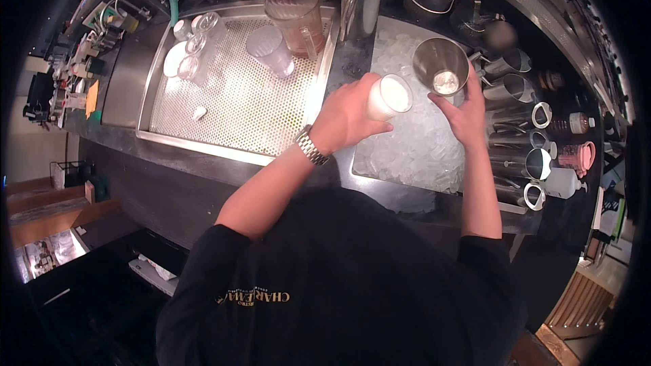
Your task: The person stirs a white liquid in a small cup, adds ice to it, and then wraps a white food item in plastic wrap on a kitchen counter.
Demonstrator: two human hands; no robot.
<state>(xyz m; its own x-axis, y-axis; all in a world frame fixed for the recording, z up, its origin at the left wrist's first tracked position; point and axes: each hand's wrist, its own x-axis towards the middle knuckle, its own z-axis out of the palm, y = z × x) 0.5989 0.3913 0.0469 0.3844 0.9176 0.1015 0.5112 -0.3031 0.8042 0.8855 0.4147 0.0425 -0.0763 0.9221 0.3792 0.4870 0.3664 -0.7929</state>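
Observation:
My left hand (pixel 346 114), with a metal watch on its wrist, is closed around a clear glass of white liquid (pixel 390 96). To its right my right hand (pixel 465 112) grips a metal shaker cup (pixel 440 63), its mouth towards the camera and something pale at its bottom. Both are held over a bin of ice cubes (pixel 407 152). On the perforated metal drain tray (pixel 234 112) at the left stand a ribbed clear tumbler (pixel 269 51) and a clear pitcher (pixel 297 20) with some liquid in it.
Several small glass jars (pixel 196 48) stand at the tray's back left, and a small white scrap (pixel 199 113) lies nearer. A tall metal cylinder (pixel 361 0) rises behind the ice bin. Several metal containers (pixel 508 86), a pink-lidded container (pixel 577 157) and a white pump bottle (pixel 562 183) line the right side.

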